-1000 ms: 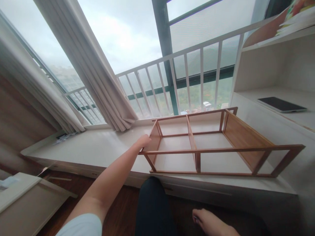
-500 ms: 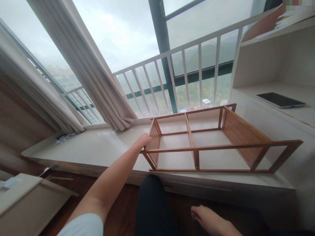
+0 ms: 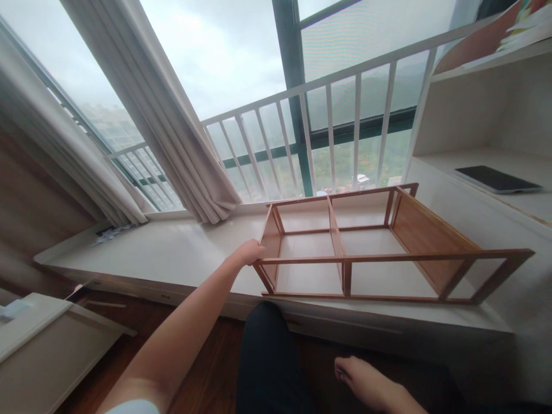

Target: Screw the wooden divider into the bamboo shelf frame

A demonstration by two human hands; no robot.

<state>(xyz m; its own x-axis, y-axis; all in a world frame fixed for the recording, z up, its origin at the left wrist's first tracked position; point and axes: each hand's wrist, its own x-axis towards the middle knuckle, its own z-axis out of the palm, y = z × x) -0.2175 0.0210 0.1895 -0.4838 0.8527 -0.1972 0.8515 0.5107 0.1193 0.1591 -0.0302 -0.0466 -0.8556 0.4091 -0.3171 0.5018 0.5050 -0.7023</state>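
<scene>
Looking down from my head: my left hand (image 3: 249, 253) is stretched out to the left end of the long brown wooden shelf frame (image 3: 345, 253). My fingers curl around the top corner of its end panel, gripping it. The frame lies lengthwise on the wide white window-seat counter (image 3: 172, 259), open side up, so the counter shows through its slatted compartments. Its far long rail runs close to the white metal window railing (image 3: 328, 121), and its near long rail sits just inside the counter's front edge.

My right hand (image 3: 366, 382) is well below the frame, low in the view beside my dark trouser leg (image 3: 267, 356). It rests palm down with the fingers loose and holds nothing, as far as I can tell, since the wrist runs off the bottom edge.

Left of the frame, a beige pleated curtain (image 3: 172, 126) hangs down to the counter's back edge. Right of the frame stands a white shelf unit (image 3: 483, 109), with a flat dark tablet (image 3: 495, 179) lying on its shelf above the frame's right end.
</scene>
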